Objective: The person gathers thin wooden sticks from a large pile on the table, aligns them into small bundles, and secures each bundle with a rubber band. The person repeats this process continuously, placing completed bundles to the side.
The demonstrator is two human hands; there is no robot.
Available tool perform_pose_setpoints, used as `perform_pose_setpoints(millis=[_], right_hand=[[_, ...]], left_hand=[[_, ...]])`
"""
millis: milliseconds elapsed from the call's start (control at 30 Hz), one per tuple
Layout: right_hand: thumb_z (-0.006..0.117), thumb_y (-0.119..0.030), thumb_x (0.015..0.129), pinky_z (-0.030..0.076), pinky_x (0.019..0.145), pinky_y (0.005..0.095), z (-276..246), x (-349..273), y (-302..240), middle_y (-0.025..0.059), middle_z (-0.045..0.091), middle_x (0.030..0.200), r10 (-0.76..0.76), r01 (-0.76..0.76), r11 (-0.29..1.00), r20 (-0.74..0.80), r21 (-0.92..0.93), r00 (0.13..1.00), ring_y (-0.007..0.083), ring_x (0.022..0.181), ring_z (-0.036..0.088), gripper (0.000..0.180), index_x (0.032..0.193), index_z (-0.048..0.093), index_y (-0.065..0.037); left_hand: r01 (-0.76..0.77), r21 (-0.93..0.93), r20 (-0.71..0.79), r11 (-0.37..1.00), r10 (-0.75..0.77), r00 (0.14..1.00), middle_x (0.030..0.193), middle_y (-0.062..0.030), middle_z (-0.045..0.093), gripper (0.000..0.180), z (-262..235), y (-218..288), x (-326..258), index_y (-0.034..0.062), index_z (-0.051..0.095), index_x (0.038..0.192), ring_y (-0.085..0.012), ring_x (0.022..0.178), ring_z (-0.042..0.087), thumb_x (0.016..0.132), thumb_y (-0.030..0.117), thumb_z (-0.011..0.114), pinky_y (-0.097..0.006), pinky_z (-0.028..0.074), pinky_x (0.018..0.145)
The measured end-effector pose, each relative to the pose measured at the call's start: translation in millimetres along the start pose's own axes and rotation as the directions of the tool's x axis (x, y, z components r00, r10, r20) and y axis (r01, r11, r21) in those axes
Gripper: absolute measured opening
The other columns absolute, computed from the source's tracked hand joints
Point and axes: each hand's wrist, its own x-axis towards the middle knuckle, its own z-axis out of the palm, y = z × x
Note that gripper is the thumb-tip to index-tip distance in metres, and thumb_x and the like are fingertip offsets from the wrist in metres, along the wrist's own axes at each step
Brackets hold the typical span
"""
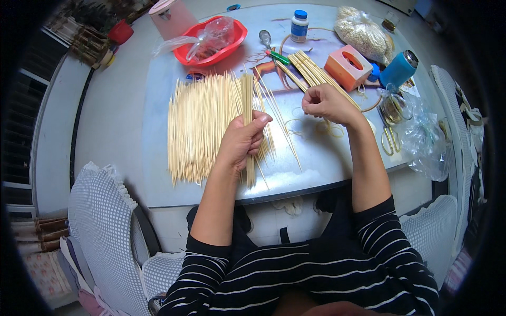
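Note:
My left hand (241, 141) is wrapped round an upright bundle of bamboo skewers (247, 95), whose ends stick out above and below the fist. Directly left of it lies a wide spread of loose bamboo skewers (197, 124), and a few stray ones rest to its right. My right hand (329, 104) is closed in a pinch over the table, apart from the bundle; whatever its fingers hold, if anything, is too small or hidden to make out. Thin rubber bands (330, 128) lie just below it. Beyond that hand, more skewers (311, 71) lie slanted in bundles.
A red plastic basin (240, 36) with a clear bag stands at the back left. Behind sit a white bottle (299, 27), a spoon (265, 38), an orange tissue box (348, 67) and a stuffed bag (363, 34). Rightward are a blue flask (399, 68), scissors (390, 141) and plastic bags (428, 139).

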Motion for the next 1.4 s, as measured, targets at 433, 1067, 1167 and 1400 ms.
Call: perform_pose_setpoints(millis=[433,1067,1167,1400], right_hand=[[0.073,-0.019,0.085,0.044,0.059,0.0213,42.3,-8.1,-23.5,-0.0013,0.063,0.078,-0.106,0.036,0.913,0.151,0.406,0.983,0.0053,0.065,0.053,0.017,0.088,0.064,-0.005],[0.062,-0.025,0.096,0.051,0.091,0.0332,51.0,-3.6,-16.6,0.0066,0.064,0.090,-0.274,0.021,0.512,0.140,0.859,0.951,0.0180,0.090,0.064,0.023,0.091,0.061,-0.003],[0.056,-0.025,0.099,0.050,0.093,0.0357,54.4,-4.4,-18.0,0.0052,0.060,0.082,-0.352,0.036,0.382,0.109,0.924,0.930,0.0207,0.089,0.064,0.026,0.084,0.056,-0.004],[0.061,-0.017,0.096,0.052,0.081,0.0297,51.9,-7.9,-22.0,0.0060,0.066,0.086,-0.355,0.017,0.527,0.202,0.850,0.913,0.0095,0.064,0.058,0.032,0.121,0.062,0.003]], left_hand=[[-0.084,0.052,-0.031,0.995,0.086,0.996,0.060,0.0081,0.043,0.021,8.2,-16.7,8.0,0.0085,0.059,0.090,-0.0027,0.044,0.034,0.092,0.025,0.071,-0.020,0.024,0.040],[-0.043,-0.123,-0.029,0.991,0.040,0.999,0.056,0.0078,0.040,0.019,-5.6,-0.6,0.2,0.0089,0.058,0.087,-0.0026,0.043,0.031,0.096,0.024,0.066,-0.021,0.022,0.041],[-0.064,-0.119,-0.005,0.991,0.063,0.998,0.056,0.0080,0.040,0.019,-9.9,-0.1,0.2,0.0090,0.058,0.088,-0.0024,0.044,0.031,0.096,0.024,0.066,-0.021,0.022,0.041],[-0.084,-0.012,0.013,0.996,0.084,0.996,0.056,0.0078,0.035,0.027,-3.8,0.6,-0.7,0.0086,0.056,0.090,-0.0028,0.044,0.027,0.100,0.034,0.057,-0.021,0.018,0.041]])
